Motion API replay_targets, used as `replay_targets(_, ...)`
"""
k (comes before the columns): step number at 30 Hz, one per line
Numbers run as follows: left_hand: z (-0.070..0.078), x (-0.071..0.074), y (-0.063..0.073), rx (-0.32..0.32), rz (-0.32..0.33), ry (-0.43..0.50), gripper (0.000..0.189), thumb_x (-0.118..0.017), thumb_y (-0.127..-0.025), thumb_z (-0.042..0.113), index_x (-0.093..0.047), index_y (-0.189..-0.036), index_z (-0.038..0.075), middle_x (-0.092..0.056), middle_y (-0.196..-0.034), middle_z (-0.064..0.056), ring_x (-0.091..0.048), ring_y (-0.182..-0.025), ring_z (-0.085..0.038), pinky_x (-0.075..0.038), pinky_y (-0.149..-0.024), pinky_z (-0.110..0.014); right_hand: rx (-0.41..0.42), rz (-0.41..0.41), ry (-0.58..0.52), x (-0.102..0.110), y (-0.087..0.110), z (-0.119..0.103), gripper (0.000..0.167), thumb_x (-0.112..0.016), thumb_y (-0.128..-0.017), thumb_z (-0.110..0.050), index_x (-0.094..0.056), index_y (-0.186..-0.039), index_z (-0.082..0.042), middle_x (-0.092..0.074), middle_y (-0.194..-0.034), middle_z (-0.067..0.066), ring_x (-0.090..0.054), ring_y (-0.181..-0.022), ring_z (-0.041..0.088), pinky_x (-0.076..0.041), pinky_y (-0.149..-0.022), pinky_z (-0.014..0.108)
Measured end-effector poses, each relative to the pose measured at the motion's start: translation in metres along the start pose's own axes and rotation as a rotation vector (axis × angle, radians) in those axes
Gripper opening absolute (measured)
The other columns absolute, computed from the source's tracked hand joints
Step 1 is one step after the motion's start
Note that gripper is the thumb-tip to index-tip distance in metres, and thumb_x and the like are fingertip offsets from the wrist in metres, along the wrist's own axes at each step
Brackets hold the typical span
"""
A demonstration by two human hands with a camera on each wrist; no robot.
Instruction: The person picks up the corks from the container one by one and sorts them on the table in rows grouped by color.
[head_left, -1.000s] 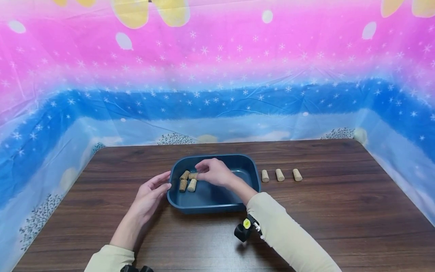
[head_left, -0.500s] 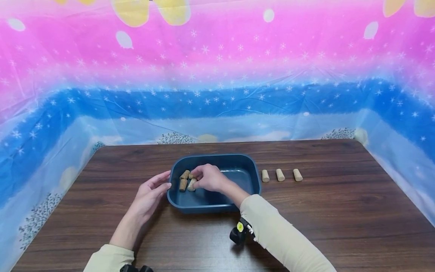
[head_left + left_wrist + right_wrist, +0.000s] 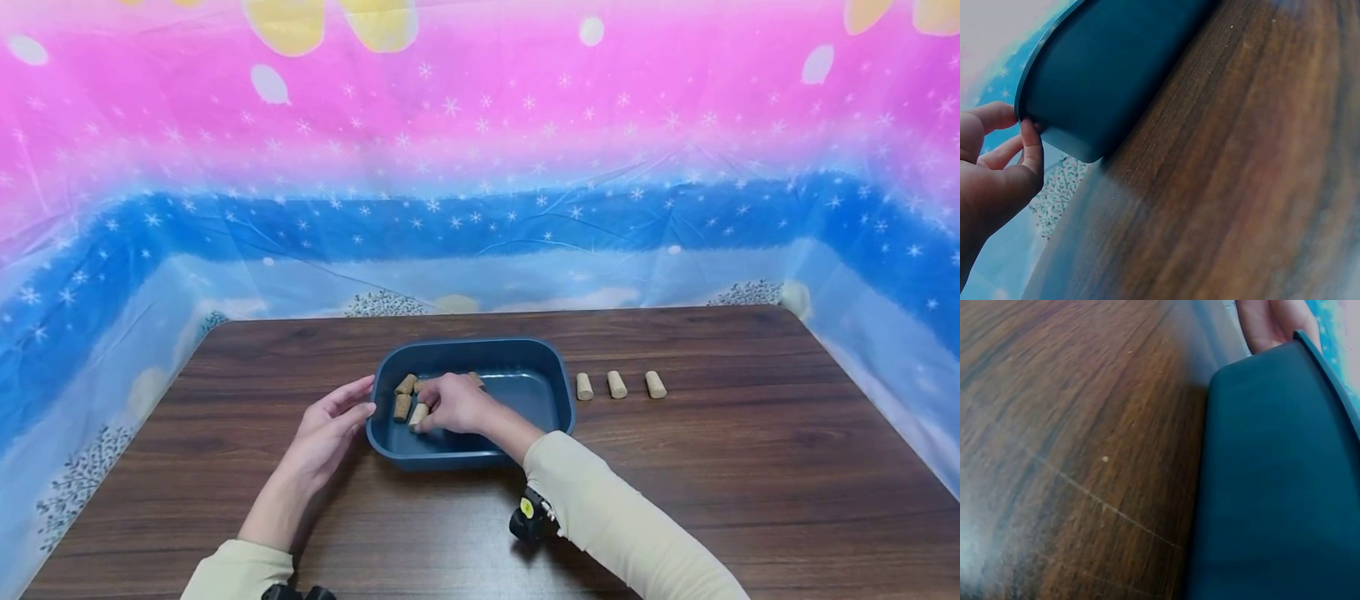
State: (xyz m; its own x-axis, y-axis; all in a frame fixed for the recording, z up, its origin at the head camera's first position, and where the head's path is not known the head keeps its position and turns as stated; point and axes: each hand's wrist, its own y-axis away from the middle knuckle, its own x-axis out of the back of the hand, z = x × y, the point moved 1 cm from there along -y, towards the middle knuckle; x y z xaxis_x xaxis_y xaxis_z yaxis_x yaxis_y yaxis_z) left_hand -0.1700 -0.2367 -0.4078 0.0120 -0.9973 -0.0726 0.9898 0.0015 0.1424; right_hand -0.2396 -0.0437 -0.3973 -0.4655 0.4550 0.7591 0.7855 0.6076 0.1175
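Observation:
A dark blue rectangular tub (image 3: pixel 480 457) stands on the wooden table, with several tapered cork stoppers inside. My left hand (image 3: pixel 330 433) is at its left end, thumb and fingertips touching the rim from outside; the left wrist view shows this hand (image 3: pixel 1004 162) at the tub's corner (image 3: pixel 1097 81). Inside the tub, my right hand (image 3: pixel 457 404) pinches a pale cork stopper (image 3: pixel 418 417) between thumb and fingers. Beside it lie a browner stopper (image 3: pixel 402 407) and another behind that one (image 3: pixel 406 384). One more (image 3: pixel 477 380) peeks out behind the right hand.
Right of the tub, three pale cork stoppers stand in a row on the table: a near one (image 3: pixel 585 386), a middle one (image 3: pixel 617 384) and a far-right one (image 3: pixel 656 384). A pink and blue printed cloth (image 3: pixel 480 217) encloses the table's back and sides.
My right hand has moved left and nearer inside the tub, from the back stopper to the pale front one, which has shifted slightly. A stopper behind the hand has come into view. The left hand stays.

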Motion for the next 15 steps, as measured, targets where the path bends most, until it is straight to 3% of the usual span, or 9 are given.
replay_targets(4, 0.0003, 0.0006, -0.0003, 0.006, -0.001, -0.001, 0.053, -0.054, -0.098, 0.006, -0.035, -0.146, -0.003, -0.038, -0.144, -0.019, -0.047, -0.119, -0.013, -0.043, -0.093, -0.017, 0.002, -0.01, -0.005, -0.0014, 0.0001, -0.0001, 0.039, -0.078, -0.082, -0.02, -0.068, -0.116, -0.004, -0.07, -0.105, 0.004, -0.063, -0.094, 0.016, -0.05, -0.079, 0.026)
replay_targets(15, 0.0001, 0.0005, 0.0001, 0.016, -0.006, -0.011, 0.053, -0.054, -0.099, 0.008, -0.034, -0.147, -0.002, -0.037, -0.145, -0.018, -0.045, -0.122, -0.016, -0.042, -0.094, -0.017, 0.024, -0.015, -0.078, 0.0029, 0.0015, 0.0013, 0.034, -0.074, -0.084, -0.01, -0.068, -0.116, -0.002, -0.069, -0.106, 0.006, -0.064, -0.093, 0.017, -0.051, -0.078, 0.024)
